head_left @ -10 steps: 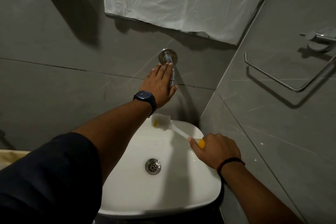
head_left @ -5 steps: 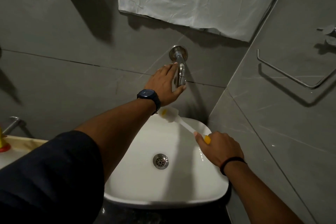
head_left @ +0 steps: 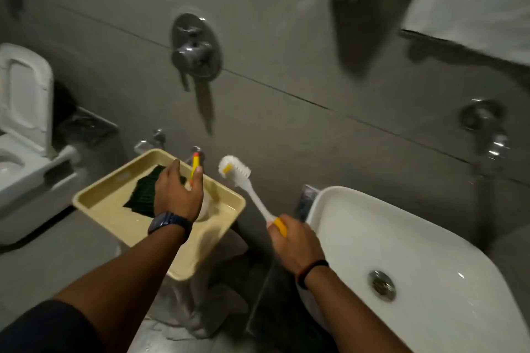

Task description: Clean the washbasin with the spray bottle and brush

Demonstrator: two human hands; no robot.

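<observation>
The left hand point(head_left: 176, 195) is reaching over the beige tray point(head_left: 114, 209), which is sitting to the left of the washbasin point(head_left: 415, 238) with a gap of dark floor between them. The spray bottle point(head_left: 198, 180) is standing upright in the tray, its long axis vertical, with the yellow-and-orange nozzle showing above the knuckles. The bottle is lying directly under and just beyond the palm; the left-hand fingers point(head_left: 172, 172) are curling loosely around its neck, half open, and motion blur is preventing a ruling on whether they are gripping it yet or only touching it. A dark green scouring cloth point(head_left: 143, 192) is lying in the tray beside the bottle, partly under the hand.

The right hand point(head_left: 292, 243) is holding the brush point(head_left: 246, 186) by its yellow handle end, fingers closed firmly around it. The brush shaft is slanting up and to the left, bristle head hovering between tray and basin, touching neither.

Judgement: the left hand is the nearer to the bottle by far, and a straight closing of the fingers should be securing it.
</observation>
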